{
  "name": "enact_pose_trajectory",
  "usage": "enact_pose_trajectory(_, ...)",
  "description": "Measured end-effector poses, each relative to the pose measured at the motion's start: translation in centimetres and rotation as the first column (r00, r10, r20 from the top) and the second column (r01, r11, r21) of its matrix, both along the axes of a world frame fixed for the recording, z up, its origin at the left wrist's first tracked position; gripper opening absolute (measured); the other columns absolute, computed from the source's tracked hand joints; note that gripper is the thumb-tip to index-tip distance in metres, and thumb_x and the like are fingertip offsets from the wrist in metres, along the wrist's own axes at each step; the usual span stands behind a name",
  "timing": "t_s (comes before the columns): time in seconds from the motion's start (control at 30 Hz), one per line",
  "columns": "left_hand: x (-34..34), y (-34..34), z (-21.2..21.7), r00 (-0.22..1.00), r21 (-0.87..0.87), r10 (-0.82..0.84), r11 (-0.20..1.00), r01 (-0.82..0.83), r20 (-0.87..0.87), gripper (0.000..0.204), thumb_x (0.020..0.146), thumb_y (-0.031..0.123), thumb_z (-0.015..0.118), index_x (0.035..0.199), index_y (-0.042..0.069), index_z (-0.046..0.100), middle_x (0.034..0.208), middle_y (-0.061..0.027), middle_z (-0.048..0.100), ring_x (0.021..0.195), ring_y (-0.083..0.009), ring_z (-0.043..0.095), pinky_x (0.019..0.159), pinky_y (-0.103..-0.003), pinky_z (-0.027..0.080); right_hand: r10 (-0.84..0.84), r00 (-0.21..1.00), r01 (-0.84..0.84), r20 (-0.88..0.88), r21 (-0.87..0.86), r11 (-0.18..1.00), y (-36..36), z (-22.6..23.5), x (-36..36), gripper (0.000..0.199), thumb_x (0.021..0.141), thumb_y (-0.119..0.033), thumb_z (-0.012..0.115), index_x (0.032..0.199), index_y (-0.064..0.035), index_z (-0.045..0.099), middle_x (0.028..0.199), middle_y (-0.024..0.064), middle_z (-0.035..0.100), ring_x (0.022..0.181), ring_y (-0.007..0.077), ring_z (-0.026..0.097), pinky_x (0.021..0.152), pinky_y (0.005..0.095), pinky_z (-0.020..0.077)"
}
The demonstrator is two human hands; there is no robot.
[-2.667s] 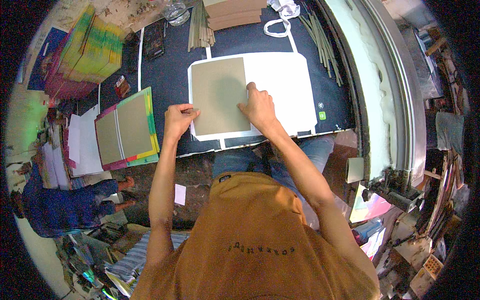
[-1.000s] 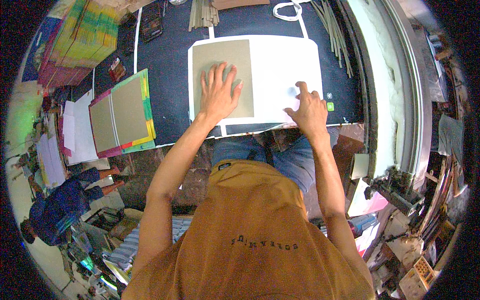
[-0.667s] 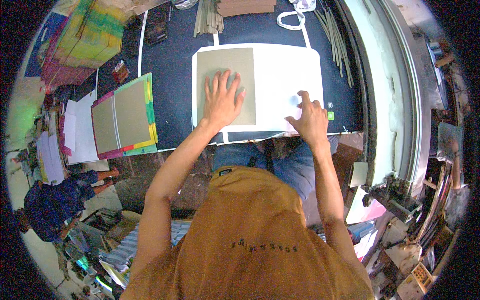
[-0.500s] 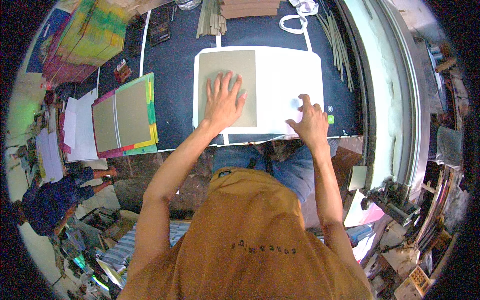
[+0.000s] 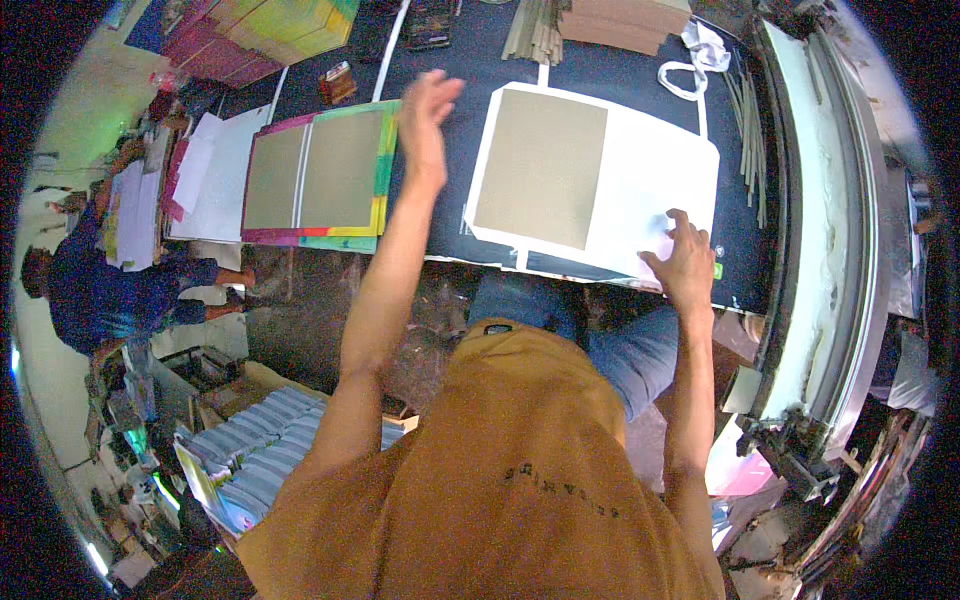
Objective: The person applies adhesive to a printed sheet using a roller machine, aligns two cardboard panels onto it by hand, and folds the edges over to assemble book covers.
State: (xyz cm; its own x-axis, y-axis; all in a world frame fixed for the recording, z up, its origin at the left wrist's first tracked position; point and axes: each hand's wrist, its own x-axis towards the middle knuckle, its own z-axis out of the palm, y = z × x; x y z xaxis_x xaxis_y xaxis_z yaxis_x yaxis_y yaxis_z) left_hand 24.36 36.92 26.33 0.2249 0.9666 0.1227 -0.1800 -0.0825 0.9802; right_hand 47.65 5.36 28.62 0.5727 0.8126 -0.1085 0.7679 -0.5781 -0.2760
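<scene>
A white sheet (image 5: 655,170) with cut corners lies on the dark worktable, and a grey-brown board (image 5: 545,165) covers its left part. My right hand (image 5: 688,262) rests on the sheet's near right corner, thumb and fingers apart and slightly bent, holding nothing. Off the board to the left, my left hand (image 5: 428,115) is raised with its fingers stretched out and nothing in it. It is nearest to the right edge of a stack of colourful covers (image 5: 385,190). The top cover carries two grey-brown boards (image 5: 342,170) with a narrow strip between them.
Thin board strips (image 5: 535,30) and a brown board stack (image 5: 625,22) lie at the back. A white cloth loop (image 5: 690,68) is at the far right, beside a long pale machine bar (image 5: 815,200). Another person (image 5: 120,285) is at the left. Striped bundles (image 5: 260,440) sit below.
My left hand has lifted off the grey-brown board and moved left toward the colourful stack. My right hand stays at the sheet's corner. The whole view has shifted and turned.
</scene>
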Motion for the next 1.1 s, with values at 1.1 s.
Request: enact_pose_trajectory(1.1,5.3,-11.5,-4.7,0.398,0.384,0.135,0.655,0.651,-0.907,0.087,0.089,0.064,0.064,0.156,0.015,0.039,0.165,-0.0187,0.025,0.151,-0.0443,0.023,0.12,-0.065,0.02,-0.018,0.996,0.011,-0.086,-0.083,0.996,0.8,0.5,1.0,0.076,0.07,-0.028,0.091,0.134,-0.0164,0.051,0.105,0.0058,0.075,0.106,0.031,0.067,0.091,0.0534,0.0467)
